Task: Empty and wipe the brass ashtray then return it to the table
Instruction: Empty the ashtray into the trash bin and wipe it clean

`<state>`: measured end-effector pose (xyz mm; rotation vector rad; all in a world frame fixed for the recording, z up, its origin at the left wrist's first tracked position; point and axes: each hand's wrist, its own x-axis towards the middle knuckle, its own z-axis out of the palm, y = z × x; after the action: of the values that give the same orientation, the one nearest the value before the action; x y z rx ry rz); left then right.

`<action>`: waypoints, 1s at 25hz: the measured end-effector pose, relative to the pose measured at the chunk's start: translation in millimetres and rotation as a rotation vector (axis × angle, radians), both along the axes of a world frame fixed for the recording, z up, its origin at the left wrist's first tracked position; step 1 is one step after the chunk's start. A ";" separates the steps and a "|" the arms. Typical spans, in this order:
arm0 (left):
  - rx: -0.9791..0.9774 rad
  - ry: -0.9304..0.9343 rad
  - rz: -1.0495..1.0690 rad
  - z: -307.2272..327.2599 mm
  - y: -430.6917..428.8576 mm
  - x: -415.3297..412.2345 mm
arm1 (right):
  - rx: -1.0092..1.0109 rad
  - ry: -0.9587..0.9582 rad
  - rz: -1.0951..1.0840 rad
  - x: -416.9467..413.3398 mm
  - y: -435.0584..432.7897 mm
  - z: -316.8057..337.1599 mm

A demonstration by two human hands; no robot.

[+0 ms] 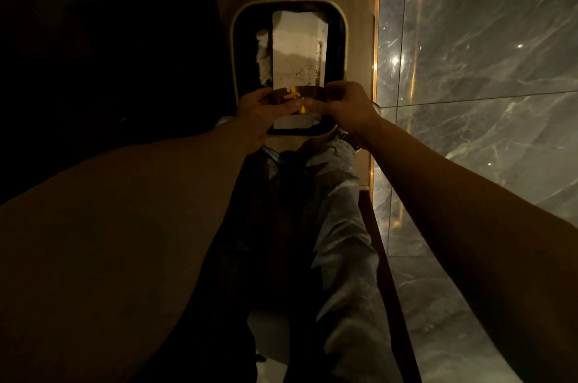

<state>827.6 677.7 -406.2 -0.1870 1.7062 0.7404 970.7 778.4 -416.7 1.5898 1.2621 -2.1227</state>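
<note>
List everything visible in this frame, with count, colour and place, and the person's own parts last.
Round brass ashtray: one, brass with orange bits inside, held tilted over the bin's near edge.
Rectangular cream-rimmed waste bin: one, dark with a pale liner, on the floor ahead.
Grey marble tiled surface: one, veined grey, right side.
Gold trim strip: one, beside the marble.
Grey trousers: one pair, below the bin.
Left hand: gripping the ashtray's left side.
Right hand: gripping its right side.

Dim upscale lounge or hotel interior — marble wall (484, 70) w/ gold trim (377, 38), bin (234, 48)
</note>
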 end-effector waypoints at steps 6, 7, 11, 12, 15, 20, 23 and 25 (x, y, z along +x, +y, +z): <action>-0.032 0.017 0.034 -20.8 4.8 -6.5 | -0.001 -0.055 -0.056 -8.8 -2.5 -15.6; -0.048 0.023 0.037 -25.1 5.2 -8.0 | 0.008 -0.061 -0.060 -10.0 -2.8 -17.1; -0.059 0.011 0.053 -34.3 7.2 -11.0 | 0.033 -0.094 -0.072 -13.9 -4.9 -21.4; -0.059 0.013 0.054 -34.7 8.0 -10.6 | 0.035 -0.102 -0.080 -13.8 -5.6 -23.8; -0.082 0.011 0.058 -38.1 7.8 -9.0 | 0.037 -0.114 -0.089 -13.4 -7.4 -28.3; -0.110 -0.004 0.063 -40.7 6.4 -11.0 | 0.055 -0.128 -0.065 -15.0 -8.9 -32.1; -0.131 0.012 0.051 -40.3 10.4 -11.6 | 0.072 -0.146 -0.044 -17.1 -8.8 -31.5; -0.172 0.035 0.029 -38.4 14.1 -11.9 | 0.096 -0.158 -0.031 -18.3 -9.1 -29.8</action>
<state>815.7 691.7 -444.6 -0.3202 1.8039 0.6209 952.4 769.3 -446.5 1.7884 1.3119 -1.9365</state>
